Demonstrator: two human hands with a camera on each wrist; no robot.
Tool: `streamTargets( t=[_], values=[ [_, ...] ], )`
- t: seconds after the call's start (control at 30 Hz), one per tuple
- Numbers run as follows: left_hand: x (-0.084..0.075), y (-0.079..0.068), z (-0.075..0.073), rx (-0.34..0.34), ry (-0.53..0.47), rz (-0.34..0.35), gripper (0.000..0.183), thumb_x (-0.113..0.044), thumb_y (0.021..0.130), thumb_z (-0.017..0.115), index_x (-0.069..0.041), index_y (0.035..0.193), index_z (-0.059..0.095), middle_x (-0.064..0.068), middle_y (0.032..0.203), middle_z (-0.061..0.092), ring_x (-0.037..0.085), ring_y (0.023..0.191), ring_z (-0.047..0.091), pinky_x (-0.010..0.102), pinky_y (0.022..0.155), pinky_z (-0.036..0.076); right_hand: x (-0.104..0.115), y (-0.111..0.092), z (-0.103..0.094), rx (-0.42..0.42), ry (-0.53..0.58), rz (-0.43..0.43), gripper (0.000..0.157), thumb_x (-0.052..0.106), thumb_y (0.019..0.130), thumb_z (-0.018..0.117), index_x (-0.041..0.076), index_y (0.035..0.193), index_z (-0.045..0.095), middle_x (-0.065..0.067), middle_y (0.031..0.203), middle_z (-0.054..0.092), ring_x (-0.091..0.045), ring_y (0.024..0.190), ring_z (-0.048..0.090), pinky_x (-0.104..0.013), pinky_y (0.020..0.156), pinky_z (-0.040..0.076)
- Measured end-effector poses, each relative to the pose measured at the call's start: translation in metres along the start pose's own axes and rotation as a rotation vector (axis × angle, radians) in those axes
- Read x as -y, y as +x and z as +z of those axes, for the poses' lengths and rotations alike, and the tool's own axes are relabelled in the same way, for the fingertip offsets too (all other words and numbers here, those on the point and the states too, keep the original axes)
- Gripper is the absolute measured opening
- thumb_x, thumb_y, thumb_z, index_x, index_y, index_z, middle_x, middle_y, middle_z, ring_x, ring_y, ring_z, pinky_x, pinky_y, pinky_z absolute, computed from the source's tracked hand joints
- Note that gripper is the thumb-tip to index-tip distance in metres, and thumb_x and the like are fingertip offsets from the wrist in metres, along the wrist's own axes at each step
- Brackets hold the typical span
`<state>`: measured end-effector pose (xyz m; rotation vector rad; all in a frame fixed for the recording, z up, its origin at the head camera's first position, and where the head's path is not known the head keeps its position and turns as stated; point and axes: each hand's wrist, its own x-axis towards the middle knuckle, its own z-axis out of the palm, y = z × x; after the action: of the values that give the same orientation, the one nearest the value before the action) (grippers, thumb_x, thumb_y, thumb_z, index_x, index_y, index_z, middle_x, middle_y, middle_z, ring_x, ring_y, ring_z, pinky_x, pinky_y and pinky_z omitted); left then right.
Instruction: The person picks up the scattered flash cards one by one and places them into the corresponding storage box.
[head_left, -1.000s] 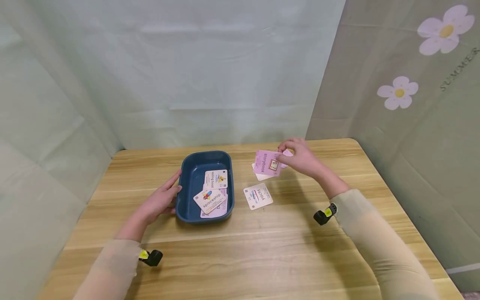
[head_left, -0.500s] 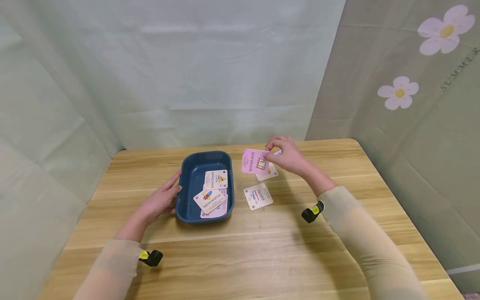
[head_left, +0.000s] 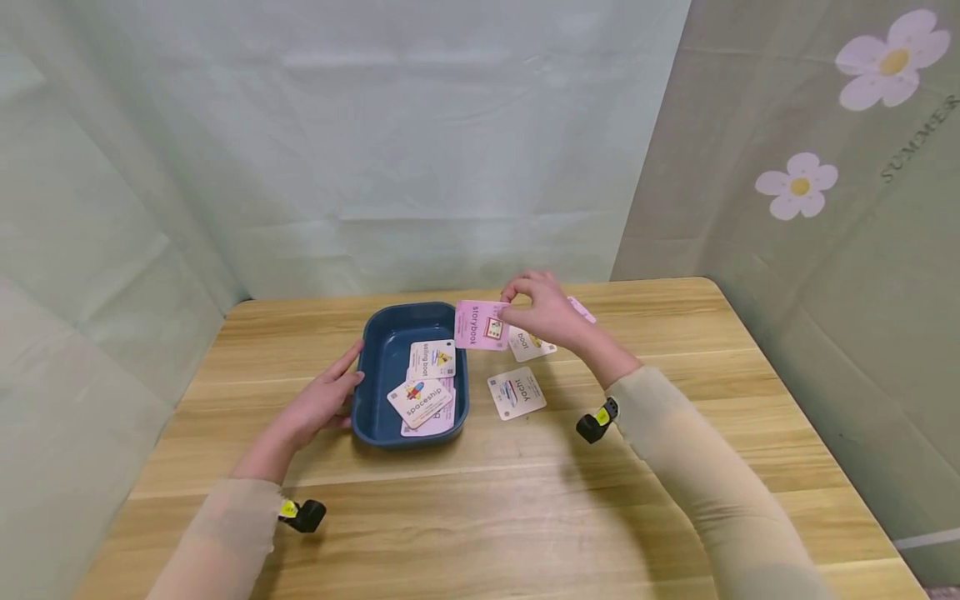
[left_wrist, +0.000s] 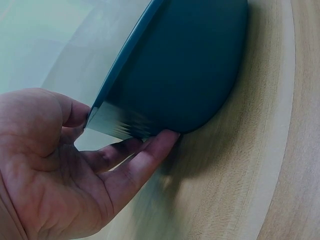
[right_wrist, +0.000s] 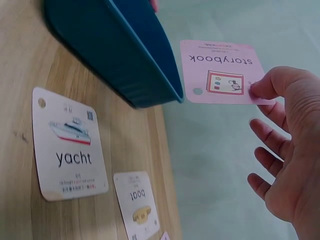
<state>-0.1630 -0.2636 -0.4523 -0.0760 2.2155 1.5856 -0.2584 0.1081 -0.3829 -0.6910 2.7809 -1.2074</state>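
Between thumb and index finger, my right hand (head_left: 546,312) pinches a pink flashcard (head_left: 477,327) that reads "storybook". Its left edge overlaps the right rim of a dark blue plastic tray (head_left: 364,421) in the head view. My left hand (left_wrist: 75,160) grips the tray's left side, thumb at the rim and fingers lower on the wall. Inside the tray lie a "sailing boat" card (head_left: 432,357), a "spaceship" card (head_left: 420,402) and pink cards partly covered by them. On the table a "yacht" card (right_wrist: 70,145) and a "boat" card (right_wrist: 137,205) lie right of the tray.
Another pink card (head_left: 582,309) shows partly behind the right hand. The wooden table (head_left: 480,525) ends at a pale cloth backdrop (head_left: 420,150) at the back. A cloth with printed flowers (head_left: 799,187) hangs along the right side.
My right hand has carried the storybook card leftward to the tray's rim, uncovering the boat card and part of a pink card. The left hand and tray have stayed in place.
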Motion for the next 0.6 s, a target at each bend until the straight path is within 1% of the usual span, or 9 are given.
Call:
streamTargets(
  t=[0.17,0.37,0.6],
  values=[
    [-0.002,-0.001,0.001,0.006,-0.008,0.0,0.065,-0.029,0.111,0.038,-0.037,0.165,0.001,0.03,0.162,0.023,0.038,0.119,0.059,0.039,0.073,0.056,0.004,0.005,0.006,0.019,-0.007,-0.005,0.011,0.03,0.089,0.071,0.02,0.091,0.066,0.004,0.126,0.056,-0.025,0.129,0.036,-0.053,0.104,0.034],
    [-0.003,-0.001,0.001,0.001,-0.001,-0.012,0.065,-0.03,0.111,0.037,-0.037,0.165,0.001,0.031,0.16,0.025,0.036,0.116,0.06,0.039,0.073,0.056,0.009,0.008,0.011,0.025,-0.018,-0.024,0.012,0.032,0.089,0.071,0.02,0.092,0.067,0.003,0.128,0.057,-0.024,0.129,0.037,-0.052,0.106,0.033],
    [-0.003,0.0,0.001,-0.016,0.005,-0.035,0.065,-0.029,0.111,0.037,-0.039,0.165,0.003,0.029,0.16,0.027,0.034,0.114,0.06,0.038,0.074,0.056,0.014,0.015,0.02,0.032,-0.012,-0.035,0.012,0.031,0.088,0.072,0.021,0.092,0.067,0.003,0.127,0.057,-0.024,0.128,0.038,-0.052,0.105,0.033]
  ],
)
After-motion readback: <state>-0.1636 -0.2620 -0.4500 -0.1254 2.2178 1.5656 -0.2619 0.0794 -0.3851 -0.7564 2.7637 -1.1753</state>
